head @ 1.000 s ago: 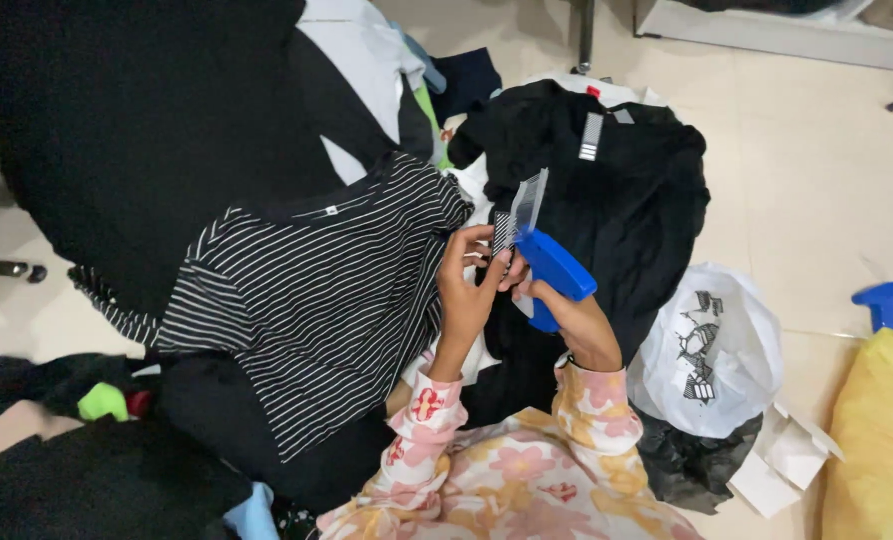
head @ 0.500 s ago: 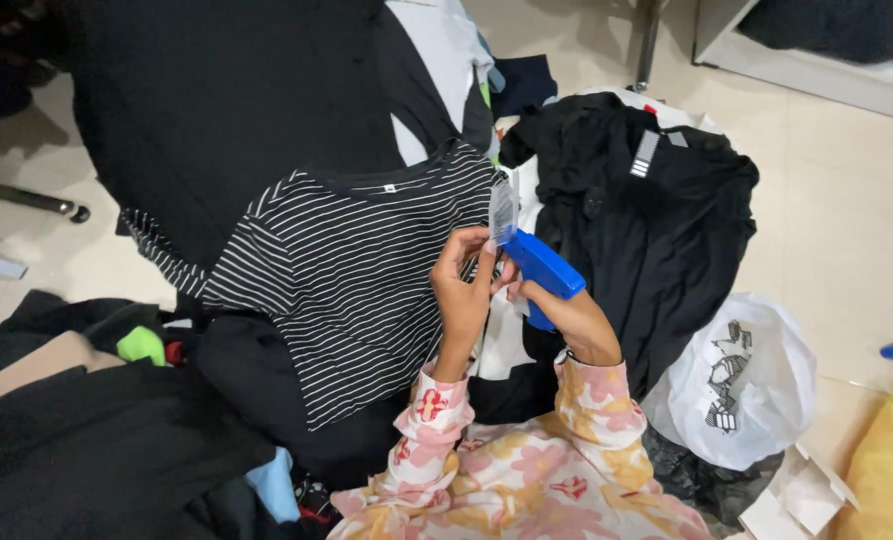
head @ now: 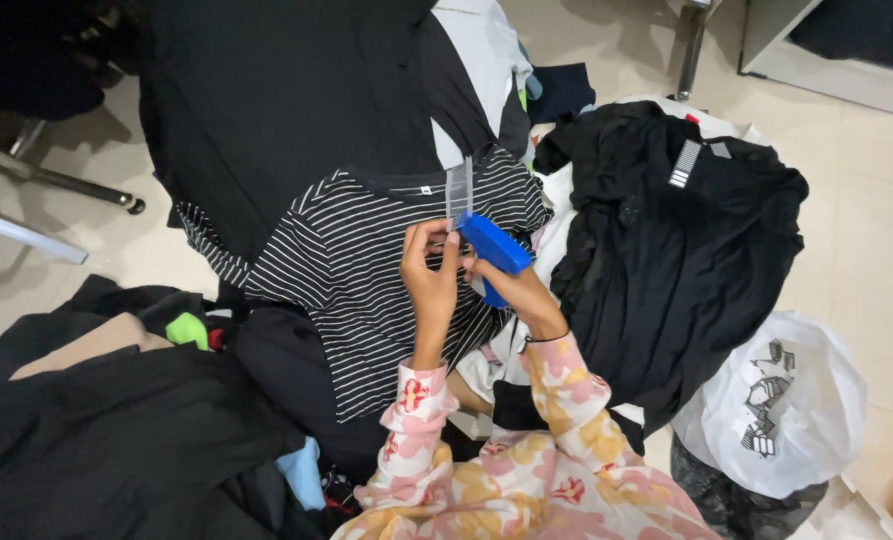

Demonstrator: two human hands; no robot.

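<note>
Right hand (head: 515,290) gripping blue tagging gun (head: 494,252) over striped shirt (head: 367,270); left hand (head: 433,270) pinching clear fastener strip (head: 459,190) at its top. Misfeed likely if strip tilts.

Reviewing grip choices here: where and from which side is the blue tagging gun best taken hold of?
Grip the blue tagging gun by its lower handle, coming from below and the right, as the right hand does. Its top end carries a clear fastener strip, pinched by the left hand, so that end seems best left free.
</note>
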